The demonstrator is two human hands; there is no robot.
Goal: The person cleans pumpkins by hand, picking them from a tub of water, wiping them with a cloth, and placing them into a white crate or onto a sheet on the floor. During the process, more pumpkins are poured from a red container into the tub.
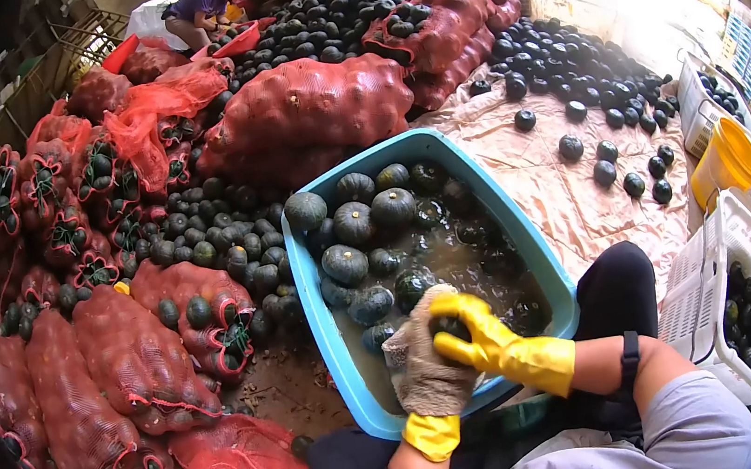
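Well, we looked midway: our right hand [507, 350] was clamped on a squash [449, 326] above the blue tub [311, 303]; our mitted left hand [425, 369] pressed close, its grip too hidden to tell. More squashes [354, 223] sat in murky water [440, 262], heaps [205, 220] waited alongside, others lay across the sheet [516, 156].

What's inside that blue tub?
Murky brown water and many round green squashes, mostly toward the far end and left side. The left hand and right hand hold one squash near the close end. Cloudy water hides the tub's bottom.
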